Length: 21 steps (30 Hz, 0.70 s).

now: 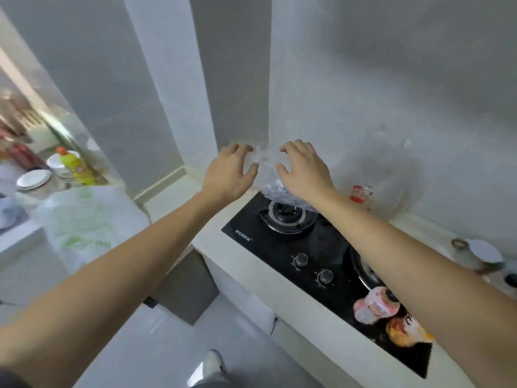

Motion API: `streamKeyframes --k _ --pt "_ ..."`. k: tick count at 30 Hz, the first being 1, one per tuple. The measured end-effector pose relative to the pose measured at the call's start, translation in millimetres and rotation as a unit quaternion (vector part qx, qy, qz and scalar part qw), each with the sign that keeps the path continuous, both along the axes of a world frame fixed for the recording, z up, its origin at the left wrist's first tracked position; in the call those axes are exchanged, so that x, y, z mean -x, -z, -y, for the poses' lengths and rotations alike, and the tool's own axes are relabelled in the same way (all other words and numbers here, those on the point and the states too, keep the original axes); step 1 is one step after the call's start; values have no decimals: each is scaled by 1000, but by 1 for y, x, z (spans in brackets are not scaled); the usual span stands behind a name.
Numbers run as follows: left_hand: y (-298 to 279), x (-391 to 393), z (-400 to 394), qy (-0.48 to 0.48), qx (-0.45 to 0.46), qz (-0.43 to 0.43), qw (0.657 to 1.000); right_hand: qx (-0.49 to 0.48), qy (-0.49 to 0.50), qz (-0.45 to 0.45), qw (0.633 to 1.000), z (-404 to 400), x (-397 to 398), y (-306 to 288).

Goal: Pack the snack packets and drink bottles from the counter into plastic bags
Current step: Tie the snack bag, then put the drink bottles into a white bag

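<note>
Your fingers [242, 149] on both hands pinch a clear plastic bag [270, 175] stretched between them, above the stove burner [286, 211]; two drink bottles [376, 305] lie nearer you.

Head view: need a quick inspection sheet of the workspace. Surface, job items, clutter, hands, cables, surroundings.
Surface: pale counter with a black two-burner gas hob set in it.
Job's things: clear plastic bag held above the far burner; pink drink bottle and orange packet lying on the hob's near end; red-labelled bottle inside a second clear bag by the wall.
Clutter: white lidded pot at right.
Hands: left hand and right hand, fingers curled on the bag's top edge, spreading it.
Cables: nothing seen.
Surroundings: white printed bag, yellow bottle and plates at left; grey wall; blurred.
</note>
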<state>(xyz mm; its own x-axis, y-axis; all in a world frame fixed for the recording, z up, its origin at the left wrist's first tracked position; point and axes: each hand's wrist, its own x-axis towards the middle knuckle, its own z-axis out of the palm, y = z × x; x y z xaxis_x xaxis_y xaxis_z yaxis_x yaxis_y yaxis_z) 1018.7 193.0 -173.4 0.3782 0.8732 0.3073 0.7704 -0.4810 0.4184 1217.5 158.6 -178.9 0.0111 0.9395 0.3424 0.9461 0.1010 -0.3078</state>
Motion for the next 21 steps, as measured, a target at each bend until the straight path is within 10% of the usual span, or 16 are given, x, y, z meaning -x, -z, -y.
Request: streamKeyframes --k 21 --pt "136 474 33 -242 125 -58 961 155 -203 -6 967 -43 442 141"
